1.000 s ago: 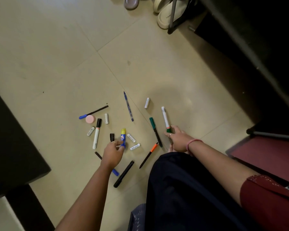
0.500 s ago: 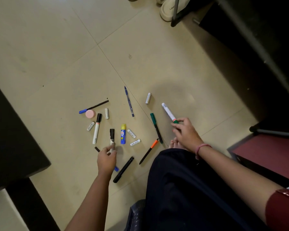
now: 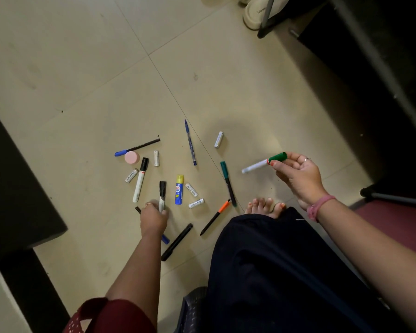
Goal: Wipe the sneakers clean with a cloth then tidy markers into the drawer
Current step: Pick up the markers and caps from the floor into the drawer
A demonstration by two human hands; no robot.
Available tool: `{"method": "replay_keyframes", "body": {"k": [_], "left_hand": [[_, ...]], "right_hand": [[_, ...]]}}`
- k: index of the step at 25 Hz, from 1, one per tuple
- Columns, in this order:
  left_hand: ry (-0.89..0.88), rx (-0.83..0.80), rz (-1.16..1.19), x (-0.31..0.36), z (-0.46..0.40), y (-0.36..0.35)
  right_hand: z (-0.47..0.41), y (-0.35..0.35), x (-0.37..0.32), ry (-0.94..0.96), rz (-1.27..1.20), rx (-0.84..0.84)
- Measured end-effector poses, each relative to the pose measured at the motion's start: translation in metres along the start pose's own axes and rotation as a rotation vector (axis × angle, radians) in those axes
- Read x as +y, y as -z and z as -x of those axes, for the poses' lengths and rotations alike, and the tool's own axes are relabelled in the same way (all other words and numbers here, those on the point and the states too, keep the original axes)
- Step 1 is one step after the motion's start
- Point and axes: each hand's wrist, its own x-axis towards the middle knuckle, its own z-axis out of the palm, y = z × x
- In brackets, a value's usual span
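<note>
We grip a green-capped white marker [image 3: 264, 162] in our right hand [image 3: 298, 175], raised above the floor [image 3: 82, 68]. Our left hand [image 3: 153, 218] closes on a black-capped marker [image 3: 162, 196] at floor level. The remaining markers [image 3: 139, 180] lie scattered on the tiles beside a glue stick [image 3: 179, 189].

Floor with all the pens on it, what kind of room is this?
Probably a room in a home. The tiled floor has footwear by dark furniture, and markers, batteries and a glue stick lie scattered where a barefoot person sits.
</note>
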Motion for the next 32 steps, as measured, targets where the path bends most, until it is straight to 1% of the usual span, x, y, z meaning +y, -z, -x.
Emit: {"method": "replay_keyframes", "body": {"k": [2, 4, 6, 7, 8, 9, 11, 13, 16, 18, 20, 23, 24, 25, 28, 29, 30, 32], "left_hand": [[0.019, -0.024, -0.030, 0.002, -0.003, -0.001], [0.003, -0.030, 0.014, 0.008, 0.001, 0.002], [0.003, 0.032, 0.212, 0.024, 0.015, 0.009], [0.006, 0.077, 0.348, 0.034, 0.022, 0.014], [-0.003, 0.087, 0.486, 0.045, 0.030, 0.020], [-0.028, 0.041, 0.615, 0.057, 0.037, 0.025], [-0.115, -0.162, 0.801, 0.082, 0.058, 0.032], [-0.167, -0.342, 0.887, 0.105, 0.079, 0.035], [-0.215, -0.494, 0.981, 0.131, 0.107, 0.039], [-0.254, -0.504, 0.918, 0.136, 0.112, 0.039], [-0.288, -0.481, 0.813, 0.132, 0.108, 0.041], [-0.312, -0.512, 0.724, 0.114, 0.094, 0.049], [-0.309, -0.475, 0.684, 0.104, 0.084, 0.052], [-0.290, -0.380, 0.647, 0.092, 0.070, 0.055], [-0.154, 0.071, 0.424, 0.047, 0.007, 0.062], [-0.120, 0.150, 0.330, 0.032, -0.011, 0.063], [-0.089, 0.173, 0.228, 0.020, -0.027, 0.063], [-0.059, 0.140, 0.017, 0.005, -0.046, 0.058]], "right_hand": [[-0.001, -0.005, -0.001, -0.045, -0.041, 0.014], [-0.001, -0.012, -0.005, -0.063, -0.050, 0.005], [0.001, -0.022, -0.011, -0.112, -0.122, -0.043], [0.003, -0.028, -0.014, -0.144, -0.157, -0.080], [0.004, -0.035, -0.016, -0.174, -0.180, -0.117], [0.005, -0.043, -0.018, -0.202, -0.201, -0.151], [0.008, -0.061, -0.022, -0.248, -0.239, -0.204], [0.011, -0.079, -0.024, -0.280, -0.237, -0.236], [0.019, -0.105, -0.027, -0.329, -0.055, -0.357], [0.026, -0.120, -0.026, -0.351, 0.015, -0.420], [0.030, -0.134, -0.025, -0.318, 0.016, -0.379], [0.029, -0.147, -0.024, -0.243, 0.041, -0.307], [0.027, -0.147, -0.025, -0.230, 0.048, -0.310], [0.025, -0.146, -0.025, -0.224, 0.043, -0.310], [0.018, -0.133, -0.025, -0.231, 0.053, -0.276], [0.017, -0.128, -0.024, -0.235, 0.077, -0.267], [0.016, -0.121, -0.022, -0.238, 0.101, -0.259], [0.014, -0.109, -0.014, -0.249, 0.139, -0.243]]}}
